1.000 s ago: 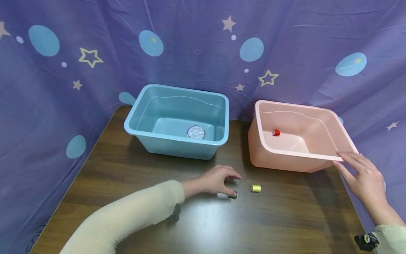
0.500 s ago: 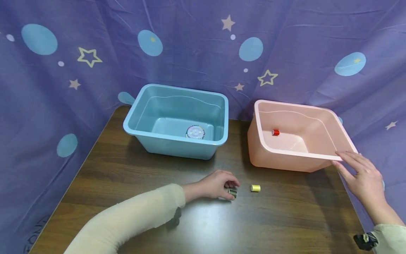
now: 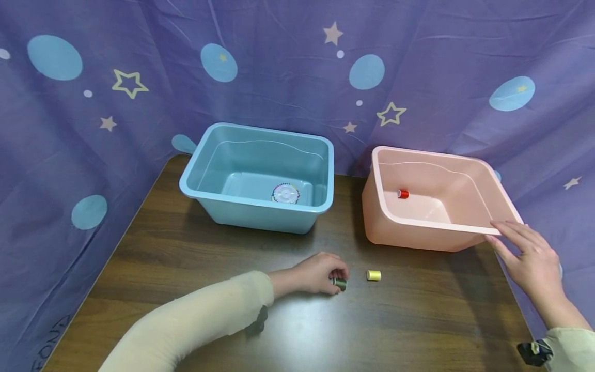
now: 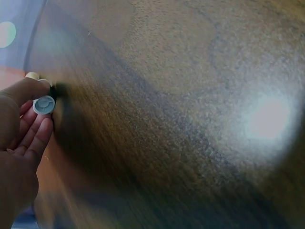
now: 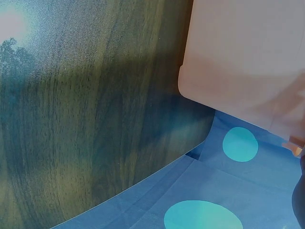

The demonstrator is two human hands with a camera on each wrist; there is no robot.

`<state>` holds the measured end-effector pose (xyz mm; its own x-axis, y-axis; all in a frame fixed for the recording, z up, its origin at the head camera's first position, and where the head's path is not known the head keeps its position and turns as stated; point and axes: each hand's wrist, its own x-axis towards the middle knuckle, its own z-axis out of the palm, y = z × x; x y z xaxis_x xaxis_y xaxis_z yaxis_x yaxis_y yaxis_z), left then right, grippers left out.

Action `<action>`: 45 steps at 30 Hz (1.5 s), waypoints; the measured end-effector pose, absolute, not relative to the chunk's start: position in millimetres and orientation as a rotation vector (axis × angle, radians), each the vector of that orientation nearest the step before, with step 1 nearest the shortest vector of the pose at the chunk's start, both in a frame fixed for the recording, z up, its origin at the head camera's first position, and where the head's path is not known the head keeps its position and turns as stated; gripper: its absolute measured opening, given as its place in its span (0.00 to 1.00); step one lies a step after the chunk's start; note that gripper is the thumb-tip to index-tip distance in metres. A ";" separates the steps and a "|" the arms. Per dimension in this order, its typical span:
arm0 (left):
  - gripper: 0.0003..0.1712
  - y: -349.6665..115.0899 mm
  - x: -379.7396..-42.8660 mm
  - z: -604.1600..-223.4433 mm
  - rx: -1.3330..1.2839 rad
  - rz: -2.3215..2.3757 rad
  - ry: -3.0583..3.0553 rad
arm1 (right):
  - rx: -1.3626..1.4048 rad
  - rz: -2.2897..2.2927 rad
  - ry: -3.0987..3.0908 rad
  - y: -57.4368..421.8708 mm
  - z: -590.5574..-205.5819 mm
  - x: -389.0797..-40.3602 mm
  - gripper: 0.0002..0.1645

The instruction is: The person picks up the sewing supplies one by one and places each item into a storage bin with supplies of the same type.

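Over the wooden table, my left hand (image 3: 316, 273) pinches a dark green thread spool (image 3: 341, 284) between thumb and curled fingers. The spool's pale round end (image 4: 44, 105) faces the camera in the left wrist view. A yellow thread spool (image 3: 374, 275) lies on the table just to the right of that hand. My right hand (image 3: 533, 258) holds the near right corner of the pink bin's rim, its fingers on top and the thumb below. Inside the pink bin (image 3: 418, 236) lies a red thread spool (image 3: 403, 194).
A blue bin (image 3: 260, 217) stands at the back left, with a round disc of coloured-head pins (image 3: 285, 194) on its floor. Behind and beside the wooden table (image 3: 153, 248) hangs a purple curtain (image 3: 288, 77) with stars and dots.
My left thumb and fingers have closed round the dark green spool, and the hand has come slightly nearer. My right hand stays at the pink bin's rim.
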<state>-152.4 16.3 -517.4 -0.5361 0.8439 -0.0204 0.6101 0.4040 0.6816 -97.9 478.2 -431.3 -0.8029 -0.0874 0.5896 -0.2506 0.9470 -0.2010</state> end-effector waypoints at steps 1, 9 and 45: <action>0.12 16.7 -152.1 -517.4 1.265 0.877 2.312 | 0.241 0.362 -2.491 478.1 -431.3 -98.0 0.27; 0.10 20.1 -150.2 -513.1 1.308 0.792 2.338 | 0.247 0.365 -2.482 478.0 -431.8 -98.9 0.28; 0.10 32.0 -167.0 -454.4 1.318 0.905 2.314 | 0.239 0.366 -2.498 478.4 -429.3 -95.8 0.33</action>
<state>-167.0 32.0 -454.4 -0.5189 0.8544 0.0275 0.6464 0.3711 0.6667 -95.8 478.4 -429.3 -0.8059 -0.0871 0.5855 -0.2513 0.9459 -0.2051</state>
